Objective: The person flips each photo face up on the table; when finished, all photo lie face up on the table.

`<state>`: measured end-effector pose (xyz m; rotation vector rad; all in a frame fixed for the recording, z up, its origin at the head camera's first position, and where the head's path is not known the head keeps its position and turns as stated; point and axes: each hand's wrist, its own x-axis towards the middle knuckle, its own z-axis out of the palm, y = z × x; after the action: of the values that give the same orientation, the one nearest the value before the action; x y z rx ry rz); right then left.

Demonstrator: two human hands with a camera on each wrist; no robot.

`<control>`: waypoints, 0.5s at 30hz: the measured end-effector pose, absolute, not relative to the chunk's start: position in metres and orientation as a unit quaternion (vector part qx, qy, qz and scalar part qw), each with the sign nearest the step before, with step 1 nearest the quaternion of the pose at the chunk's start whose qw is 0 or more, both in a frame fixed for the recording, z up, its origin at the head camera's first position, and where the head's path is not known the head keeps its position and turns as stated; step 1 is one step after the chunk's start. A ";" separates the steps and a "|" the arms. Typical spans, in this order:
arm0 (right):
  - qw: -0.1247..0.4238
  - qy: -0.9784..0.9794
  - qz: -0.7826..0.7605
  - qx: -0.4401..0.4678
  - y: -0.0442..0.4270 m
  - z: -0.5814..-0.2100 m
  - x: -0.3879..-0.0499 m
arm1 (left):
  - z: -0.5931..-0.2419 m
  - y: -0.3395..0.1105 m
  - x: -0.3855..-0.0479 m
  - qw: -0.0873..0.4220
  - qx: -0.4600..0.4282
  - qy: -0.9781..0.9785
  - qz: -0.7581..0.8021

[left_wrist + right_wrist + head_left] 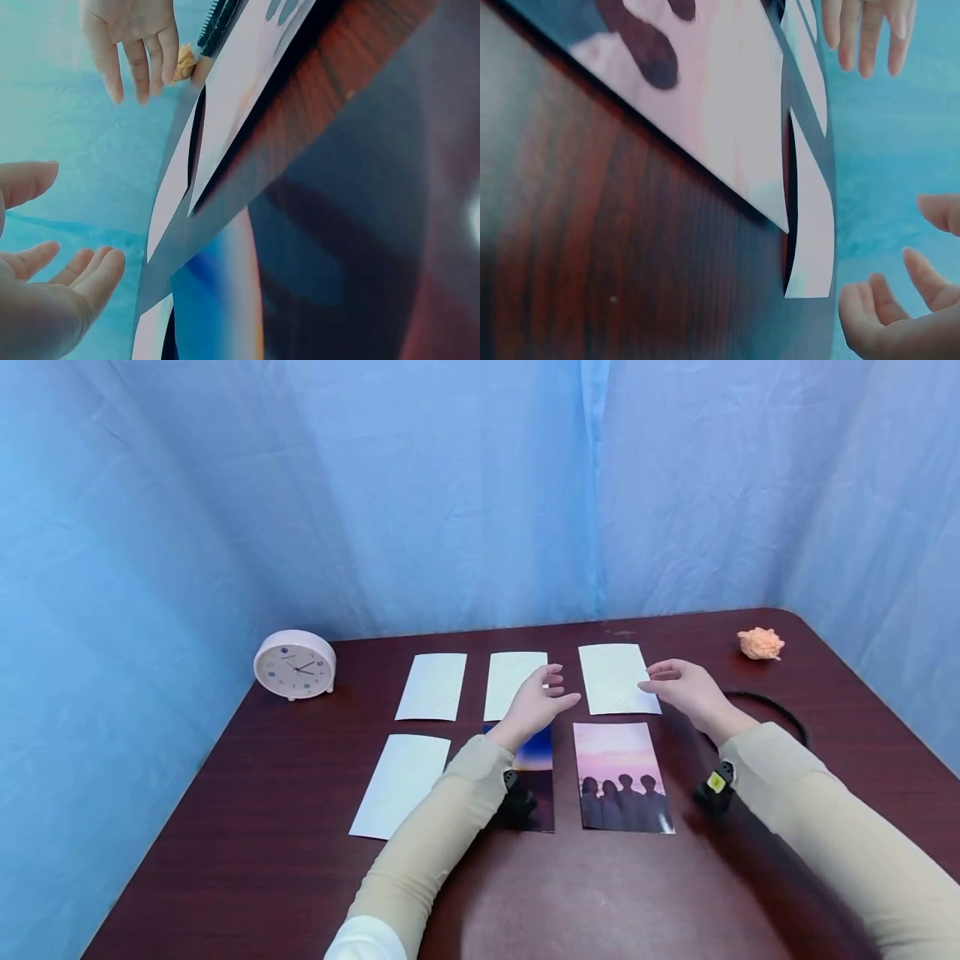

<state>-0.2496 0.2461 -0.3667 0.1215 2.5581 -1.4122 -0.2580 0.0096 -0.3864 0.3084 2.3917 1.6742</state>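
Observation:
My left hand (pixel 531 703) hovers over the middle column of cards, its thumb and fingers spread apart with nothing between them. Below that wrist lies a dark blue sunset photo card (pixel 536 752), partly covered by the arm. My right hand (pixel 690 693) is above the right edge of a blank white card (pixel 617 681) in the back row; in the right wrist view its loosely bent fingers (pixel 891 307) hold nothing. In front of that card lies a pink photo card (pixel 618 752) with several dark silhouettes.
More blank white cards lie at back middle (pixel 512 683), back left (pixel 432 687) and front left (pixel 401 783). A round white clock (pixel 296 667) stands at the far left. An orange crumpled flower-like object (pixel 761 644) sits far right, with a black cord (pixel 780 706) nearer.

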 end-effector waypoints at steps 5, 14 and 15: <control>0.118 0.894 -0.429 0.060 0.249 -0.367 -0.258 | -0.385 0.020 -0.265 0.110 0.096 0.804 0.577; 0.162 0.897 -0.409 0.036 0.248 -0.374 -0.266 | -0.387 0.034 -0.272 0.133 0.080 0.797 0.583; 0.166 0.898 -0.407 0.033 0.247 -0.375 -0.267 | -0.388 0.035 -0.272 0.136 0.077 0.799 0.581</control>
<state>-0.2666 0.2473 -0.3748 0.0931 2.5559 -1.1584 -0.2724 0.0353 -0.3884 0.2229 2.3129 1.6809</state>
